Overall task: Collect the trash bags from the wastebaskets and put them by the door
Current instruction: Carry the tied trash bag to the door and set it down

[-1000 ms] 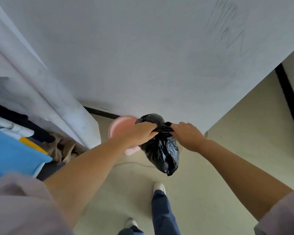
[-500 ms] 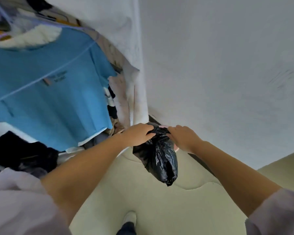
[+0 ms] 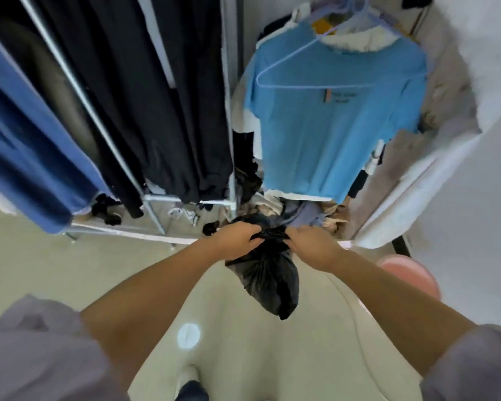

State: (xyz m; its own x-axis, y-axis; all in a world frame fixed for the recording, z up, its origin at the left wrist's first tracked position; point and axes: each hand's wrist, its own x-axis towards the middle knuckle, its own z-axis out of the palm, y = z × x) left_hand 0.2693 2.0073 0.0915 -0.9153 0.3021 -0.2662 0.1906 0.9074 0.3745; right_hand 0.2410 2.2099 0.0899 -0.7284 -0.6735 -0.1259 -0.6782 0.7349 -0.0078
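Left hand (image 3: 237, 237) and right hand (image 3: 311, 244) both pinch the gathered neck of the crinkled black plastic trash bag (image 3: 268, 280), likely to tie it shut. Bag hangs clear of the floor, near the pink round plastic wastebasket (image 3: 411, 274).

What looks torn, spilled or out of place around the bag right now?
Nothing spilled: the black trash bag hangs intact, its neck gripped by the left hand and right hand. Only oddity: clothes heaped on the floor under the blue T-shirt.

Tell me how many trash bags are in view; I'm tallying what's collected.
1: a black trash bag hanging between the left hand and right hand, which grip its neck. Others may be out of view.
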